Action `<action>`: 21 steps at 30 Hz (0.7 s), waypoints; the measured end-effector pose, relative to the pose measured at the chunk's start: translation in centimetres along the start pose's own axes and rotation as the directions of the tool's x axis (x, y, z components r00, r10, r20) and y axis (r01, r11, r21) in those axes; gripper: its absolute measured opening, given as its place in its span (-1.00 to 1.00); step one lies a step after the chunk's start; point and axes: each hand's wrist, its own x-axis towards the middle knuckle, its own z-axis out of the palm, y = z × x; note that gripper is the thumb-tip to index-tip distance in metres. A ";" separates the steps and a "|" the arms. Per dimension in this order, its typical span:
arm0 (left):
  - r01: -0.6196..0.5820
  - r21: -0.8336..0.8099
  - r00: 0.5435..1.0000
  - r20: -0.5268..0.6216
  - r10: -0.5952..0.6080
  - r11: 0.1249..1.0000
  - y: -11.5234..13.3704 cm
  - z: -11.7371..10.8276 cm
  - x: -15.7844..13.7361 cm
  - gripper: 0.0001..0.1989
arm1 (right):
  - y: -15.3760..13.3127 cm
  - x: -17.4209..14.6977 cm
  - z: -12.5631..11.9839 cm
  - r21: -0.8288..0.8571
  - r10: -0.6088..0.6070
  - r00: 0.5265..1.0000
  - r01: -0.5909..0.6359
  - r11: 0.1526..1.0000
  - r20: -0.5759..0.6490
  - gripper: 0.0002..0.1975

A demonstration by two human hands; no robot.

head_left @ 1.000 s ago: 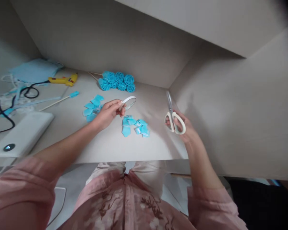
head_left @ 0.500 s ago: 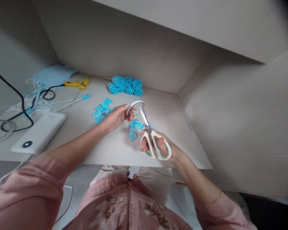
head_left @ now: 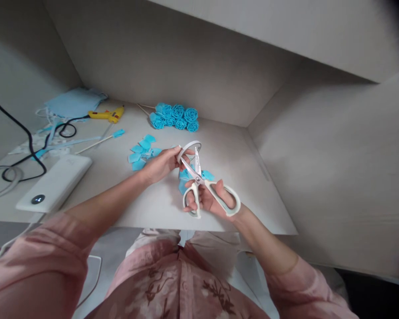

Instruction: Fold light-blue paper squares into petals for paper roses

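Observation:
My left hand (head_left: pixel 168 161) is closed on a thin white ring that looks like a narrow roll of tape (head_left: pixel 192 144), tilted above the table. In my right hand (head_left: pixel 216 201) is a pair of scissors (head_left: pixel 197 179), fingers and thumb through the cream handles. Their blades are spread apart, the tips close to the ring and my left fingertips; whether they touch it I cannot tell. Beneath the scissors lie blue petal-shaped pieces (head_left: pixel 207 175), partly hidden. More blue petals (head_left: pixel 138 157) lie scattered beside my left hand.
Several blue roses (head_left: pixel 177 117) on sticks lie at the back. To the left are a yellow glue gun (head_left: pixel 106 116), a stick with a blue tip (head_left: pixel 101 144), blue face masks (head_left: pixel 73 104), a white power bank (head_left: pixel 56 184) and black cable (head_left: pixel 31 141). Panels enclose the table (head_left: pixel 146 208).
The scissors have gone from nearly closed to wide apart, their handles spreading. My right hand has shifted slightly left, bringing the blades to the ring. My left hand has barely moved.

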 end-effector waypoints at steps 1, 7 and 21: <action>0.010 0.004 1.000 0.011 -0.010 1.000 0.0 0.0 -0.1 -0.58 | 0.0 0.2 -0.1 0.002 -0.001 1.000 0.001 1.000 0.000 -0.24; 0.019 0.070 0.992 0.123 -0.027 0.997 0.1 0.5 -0.7 -0.60 | -0.3 1.7 -0.5 0.008 -0.013 1.000 0.013 1.000 0.001 -0.28; -0.071 0.181 0.974 0.226 0.028 0.981 0.2 0.2 -0.8 -0.71 | -0.1 1.2 -0.9 0.095 -0.073 0.997 0.074 0.993 -0.016 -0.36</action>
